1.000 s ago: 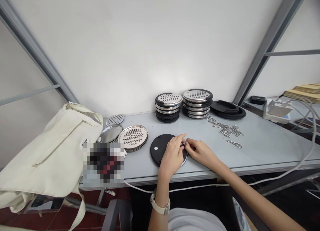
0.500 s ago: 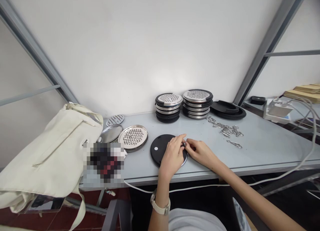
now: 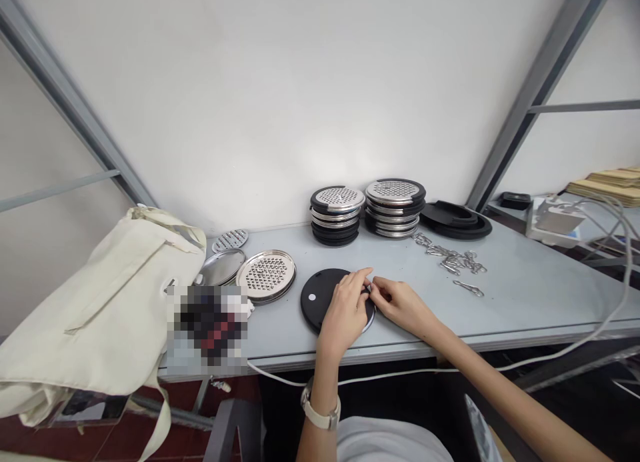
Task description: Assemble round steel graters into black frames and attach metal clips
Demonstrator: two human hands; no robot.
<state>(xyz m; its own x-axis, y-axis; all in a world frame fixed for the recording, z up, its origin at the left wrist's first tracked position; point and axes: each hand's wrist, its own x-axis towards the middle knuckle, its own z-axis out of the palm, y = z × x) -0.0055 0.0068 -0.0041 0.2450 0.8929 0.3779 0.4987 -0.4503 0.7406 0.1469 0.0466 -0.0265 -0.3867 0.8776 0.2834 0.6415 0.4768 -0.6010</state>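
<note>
A round black disc with a white dot lies flat near the front edge of the table, with a pale metal rim showing at its lower right. My left hand rests over its right part, fingers stretched out. At the right edge of the disc, my right hand has thumb and fingers pinched together, close to the left fingertips. Something small glints there, but the fingers hide what it is. Bent wire clips lie in a loose pile behind the right hand, and one single clip lies apart.
Two stacks of black-rimmed round graters stand against the wall, beside black rings. Metal grater plates and a plain metal disc lie to the left. A cream bag leans at the left; a white cable crosses the front.
</note>
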